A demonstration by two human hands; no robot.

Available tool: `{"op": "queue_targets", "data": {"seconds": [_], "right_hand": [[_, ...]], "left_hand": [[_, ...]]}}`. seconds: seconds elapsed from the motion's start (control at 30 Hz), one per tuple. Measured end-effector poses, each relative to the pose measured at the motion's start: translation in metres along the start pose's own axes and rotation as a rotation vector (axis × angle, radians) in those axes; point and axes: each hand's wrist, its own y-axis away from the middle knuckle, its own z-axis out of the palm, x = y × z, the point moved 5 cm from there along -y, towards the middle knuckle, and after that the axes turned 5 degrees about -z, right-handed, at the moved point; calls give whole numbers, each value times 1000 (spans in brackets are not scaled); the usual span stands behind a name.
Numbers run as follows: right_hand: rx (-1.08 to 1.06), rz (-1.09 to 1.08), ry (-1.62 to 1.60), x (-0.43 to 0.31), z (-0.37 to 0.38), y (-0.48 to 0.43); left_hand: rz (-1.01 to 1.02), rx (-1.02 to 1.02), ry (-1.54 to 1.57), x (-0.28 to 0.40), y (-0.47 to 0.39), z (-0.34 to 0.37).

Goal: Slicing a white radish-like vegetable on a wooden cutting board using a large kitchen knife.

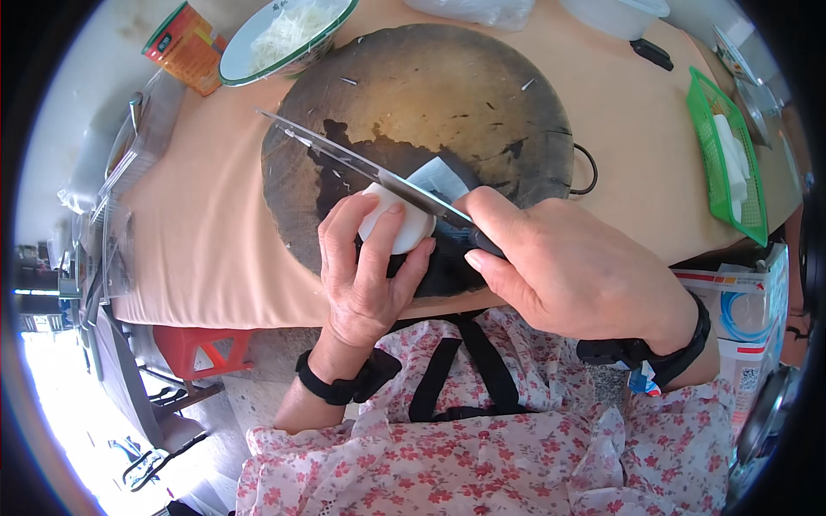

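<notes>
My left hand [368,264] grips a peeled white vegetable chunk [403,229], which looks like daikon radish, fingertips on its top and thumb at its right side. It rests near the front of a round wooden chopping block [426,77]. My right hand [555,258] holds the black handle of a kitchen knife [368,166]. The long blade slants up to the left, just beyond the chunk and close to my left fingertips; whether it touches the chunk I cannot tell. A flat pale piece [442,177] lies behind the blade, its kind unclear. White shreds cling to the blade.
A green-rimmed enamel bowl [242,55] holds white shreds at the back left, beside an orange can [187,51]. A metal ring handle [586,169] juts from the block's right side. Farther right are a green plastic basket [703,135] and a black object [652,55].
</notes>
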Motion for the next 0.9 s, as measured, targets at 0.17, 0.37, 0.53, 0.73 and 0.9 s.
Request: {"op": "queue_targets", "data": {"seconds": [0.17,0.37,0.53,0.73,0.9], "right_hand": [[8,-52,22,1,3,-7],[76,-104,22,8,8,-13],[33,2,-34,19,13,-20],[119,-7,-114,29,4,-13],[198,-23,-92,28,14,-4]], "left_hand": [[7,4,-4,0,-1,-1],[4,-6,-6,2,-1,-1],[3,-3,-3,1,-1,-1],[8,10,17,0,1,0],[5,11,9,0,1,-1]]}}
